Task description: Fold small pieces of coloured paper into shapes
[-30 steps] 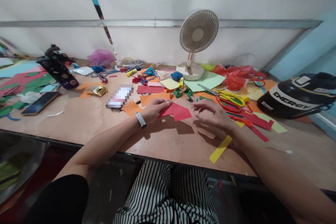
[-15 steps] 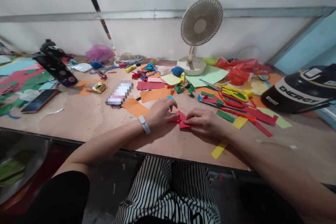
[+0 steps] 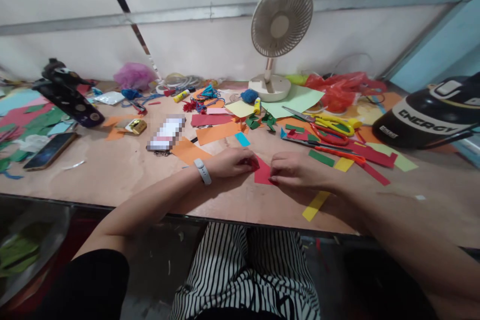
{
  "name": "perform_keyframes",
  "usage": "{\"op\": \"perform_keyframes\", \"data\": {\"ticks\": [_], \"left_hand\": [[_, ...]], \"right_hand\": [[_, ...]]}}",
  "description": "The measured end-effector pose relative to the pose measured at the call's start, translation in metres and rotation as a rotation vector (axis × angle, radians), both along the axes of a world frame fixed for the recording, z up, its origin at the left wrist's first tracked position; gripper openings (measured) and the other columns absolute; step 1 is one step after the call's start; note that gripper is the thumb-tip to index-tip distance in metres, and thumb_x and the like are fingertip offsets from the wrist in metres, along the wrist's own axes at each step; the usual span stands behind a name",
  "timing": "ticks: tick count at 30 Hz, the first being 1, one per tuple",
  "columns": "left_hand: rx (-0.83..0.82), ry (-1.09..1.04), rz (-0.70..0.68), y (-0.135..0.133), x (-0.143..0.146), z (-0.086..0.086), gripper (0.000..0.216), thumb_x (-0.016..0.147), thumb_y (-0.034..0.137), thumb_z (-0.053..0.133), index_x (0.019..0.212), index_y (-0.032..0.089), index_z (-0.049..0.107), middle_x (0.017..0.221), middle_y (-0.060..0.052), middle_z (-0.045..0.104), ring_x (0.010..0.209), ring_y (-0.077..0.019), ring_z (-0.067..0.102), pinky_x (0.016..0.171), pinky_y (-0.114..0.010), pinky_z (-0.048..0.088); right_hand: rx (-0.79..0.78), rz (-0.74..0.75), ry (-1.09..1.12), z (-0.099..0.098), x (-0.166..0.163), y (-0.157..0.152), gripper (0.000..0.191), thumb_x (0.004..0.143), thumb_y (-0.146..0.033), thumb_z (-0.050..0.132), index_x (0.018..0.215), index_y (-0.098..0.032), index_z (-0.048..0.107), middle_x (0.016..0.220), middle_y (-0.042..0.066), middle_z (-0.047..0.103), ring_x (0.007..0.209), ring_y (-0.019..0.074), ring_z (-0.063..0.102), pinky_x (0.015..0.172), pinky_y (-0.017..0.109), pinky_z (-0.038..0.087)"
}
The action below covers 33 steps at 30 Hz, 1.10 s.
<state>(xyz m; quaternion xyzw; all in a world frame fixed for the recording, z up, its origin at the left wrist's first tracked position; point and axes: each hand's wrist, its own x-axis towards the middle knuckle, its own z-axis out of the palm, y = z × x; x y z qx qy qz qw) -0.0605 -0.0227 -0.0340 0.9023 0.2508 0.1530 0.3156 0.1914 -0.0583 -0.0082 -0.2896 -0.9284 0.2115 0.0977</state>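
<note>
A small piece of red paper [image 3: 263, 172] is held between my two hands, just above or on the wooden table. My left hand [image 3: 240, 161], with a pale band on its wrist, pinches the paper's left edge. My right hand [image 3: 290, 170] has its fingers closed on the right edge. Part of the paper is hidden behind the fingers. Beyond my left hand lies a small blue paper piece [image 3: 242, 139]. Close to my right hand are a green strip [image 3: 321, 158] and a yellow strip [image 3: 315, 206].
Scissors with yellow handles [image 3: 333, 124] and scissors with red-orange handles [image 3: 347, 155] lie among scraps at right. A fan [image 3: 270, 87] stands behind. A large black jug [image 3: 416, 130] is far right, a dark bottle [image 3: 71, 97] left. Two phones rest at left, one pixelated [image 3: 166, 132].
The red paper shows more of its flat face now, where it looked folded or angled before. My left fingers have curled in closer around its edge. The whole view has shifted slightly.
</note>
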Motion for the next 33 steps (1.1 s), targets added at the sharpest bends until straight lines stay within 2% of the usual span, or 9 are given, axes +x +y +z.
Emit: {"op": "perform_keyframes", "data": {"ticks": [2,4,7,9,13,16,22,28,33], "left_hand": [[-0.042,0.032,-0.025,0.005,0.001,0.003,0.012,0.094,0.021,0.058,0.102,0.017,0.065,0.097,-0.005,0.069,0.088,-0.0155,0.062,0.08,-0.028,0.048],[-0.073,0.07,-0.062,0.01,0.002,0.006,0.012,0.094,0.02,0.057,0.102,0.017,0.065,0.098,-0.005,0.069,0.087,-0.0151,0.062,0.079,-0.027,0.048],[-0.078,0.104,-0.088,0.017,0.004,0.008,0.014,0.094,0.018,0.055,0.104,0.017,0.064,0.101,-0.006,0.07,0.091,-0.0155,0.063,0.081,-0.028,0.049],[-0.075,0.095,-0.062,0.019,0.004,0.007,0.015,0.094,0.017,0.052,0.104,0.017,0.064,0.102,-0.006,0.07,0.093,-0.0159,0.063,0.083,-0.029,0.049],[-0.091,0.062,-0.043,0.019,0.004,0.005,0.015,0.094,0.018,0.054,0.104,0.017,0.065,0.103,-0.006,0.071,0.093,-0.016,0.064,0.085,-0.03,0.05],[-0.099,0.051,-0.048,0.019,0.004,0.005,0.015,0.093,0.018,0.057,0.104,0.017,0.066,0.101,-0.006,0.071,0.092,-0.016,0.064,0.083,-0.03,0.05],[-0.097,0.051,-0.03,0.02,0.004,0.005,0.016,0.09,0.018,0.058,0.103,0.016,0.067,0.097,-0.005,0.07,0.088,-0.0154,0.064,0.079,-0.028,0.05],[-0.067,0.06,-0.06,0.016,0.003,0.006,0.024,0.083,0.017,0.061,0.106,0.018,0.067,0.097,-0.004,0.069,0.088,-0.0162,0.062,0.078,-0.029,0.048],[-0.053,0.057,-0.057,0.007,0.004,0.011,0.019,0.086,0.032,0.066,0.097,0.018,0.07,0.092,-0.004,0.066,0.083,-0.0164,0.06,0.075,-0.029,0.047]], "right_hand": [[-0.01,-0.009,-0.025,0.002,0.0,0.0,0.02,0.091,-0.038,0.062,0.088,-0.018,0.066,0.089,0.007,0.064,0.08,0.0188,0.059,0.071,0.03,0.045],[0.043,-0.01,-0.047,0.004,0.0,-0.001,0.023,0.085,-0.039,0.067,0.092,-0.017,0.065,0.094,0.009,0.064,0.084,0.0211,0.06,0.074,0.033,0.047],[0.159,0.048,-0.045,0.005,-0.001,-0.004,0.028,0.081,-0.03,0.067,0.105,-0.015,0.064,0.115,0.015,0.064,0.102,0.0266,0.06,0.087,0.039,0.049],[0.198,0.081,-0.04,0.004,-0.002,-0.005,0.033,0.08,-0.025,0.065,0.111,-0.014,0.064,0.121,0.016,0.064,0.108,0.0273,0.06,0.092,0.04,0.049],[0.263,0.093,-0.024,0.004,-0.003,-0.007,0.023,0.084,-0.019,0.057,0.106,-0.015,0.066,0.11,0.013,0.07,0.099,0.0246,0.063,0.085,0.037,0.051],[0.288,0.097,-0.024,0.004,-0.003,-0.007,0.023,0.086,-0.021,0.057,0.106,-0.017,0.066,0.11,0.013,0.071,0.099,0.0243,0.064,0.085,0.037,0.052],[0.372,0.004,-0.006,-0.01,-0.005,-0.005,0.021,0.093,-0.023,0.052,0.105,-0.017,0.068,0.104,0.012,0.072,0.093,0.0223,0.066,0.081,0.035,0.052],[0.216,-0.01,0.053,-0.005,-0.003,0.0,0.023,0.093,-0.02,0.049,0.103,-0.015,0.069,0.097,0.012,0.07,0.088,0.0214,0.065,0.077,0.033,0.052],[0.158,-0.018,0.049,0.0,0.0,-0.001,0.019,0.09,-0.021,0.052,0.101,-0.015,0.068,0.097,0.011,0.068,0.089,0.0217,0.063,0.079,0.034,0.05]]}}
